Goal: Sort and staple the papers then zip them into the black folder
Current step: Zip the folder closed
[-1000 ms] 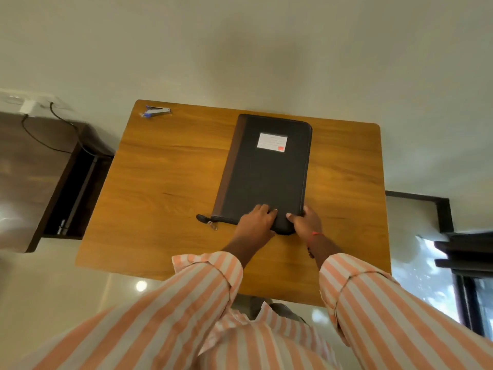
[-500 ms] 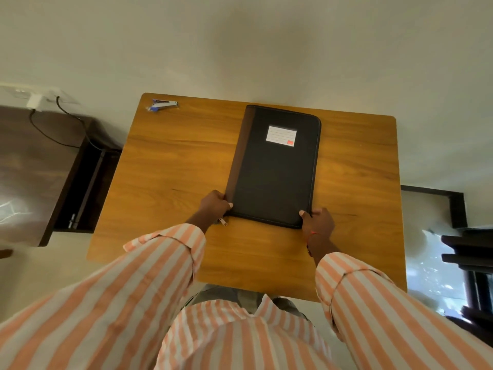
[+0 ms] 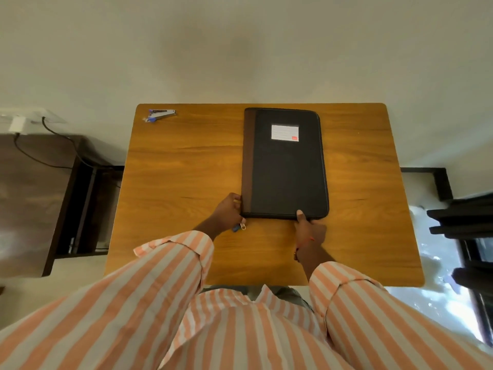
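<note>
Black and closed, the folder [image 3: 285, 164] lies flat on the wooden table [image 3: 170, 166], a little right of the frame's centre, with a brown strip along its left edge. A white label [image 3: 285, 132] with a small red mark sits near its top; the writing is too small to read. The left hand [image 3: 230, 210] is curled against the folder's lower left corner, with a zipper pull [image 3: 242, 226] just below it. The right hand [image 3: 309, 231] presses its thumb on the lower edge. A stapler [image 3: 160, 115] rests at the table's upper left corner.
</note>
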### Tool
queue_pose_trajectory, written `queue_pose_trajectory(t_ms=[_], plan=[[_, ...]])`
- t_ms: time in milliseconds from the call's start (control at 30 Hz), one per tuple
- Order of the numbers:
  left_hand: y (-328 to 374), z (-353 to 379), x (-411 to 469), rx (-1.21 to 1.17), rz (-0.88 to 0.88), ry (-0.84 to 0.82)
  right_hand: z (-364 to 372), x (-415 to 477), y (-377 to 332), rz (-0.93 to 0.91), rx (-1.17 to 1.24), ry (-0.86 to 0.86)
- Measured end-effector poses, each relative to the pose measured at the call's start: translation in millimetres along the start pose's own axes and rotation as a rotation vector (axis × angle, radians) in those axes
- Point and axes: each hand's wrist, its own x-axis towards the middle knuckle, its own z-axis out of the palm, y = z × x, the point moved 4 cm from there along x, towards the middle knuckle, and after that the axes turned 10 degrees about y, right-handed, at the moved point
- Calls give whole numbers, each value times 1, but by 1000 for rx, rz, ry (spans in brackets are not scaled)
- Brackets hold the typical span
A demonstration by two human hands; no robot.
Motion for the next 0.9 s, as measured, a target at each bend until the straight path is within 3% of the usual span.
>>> queue_pose_trajectory(t_ms=[167,267,367,567,667,900], plan=[[-4,5,-6,-105,22,-51,32,-52,18,-146,-157,-385],[-4,6,-9,-126,28,-58,40,-83,12,-410,-357,-567],[-1,7,-13,-126,31,-66,38,-95,3,-649,-521,-565],[3,9,-24,-115,16,-78,35,-99,-2,-796,-642,-511],[8,11,-28,-66,30,-65,36,-102,-7,-962,-787,-478],[7,16,-30,12,48,-77,37,-100,-2,-1072,-854,-551]])
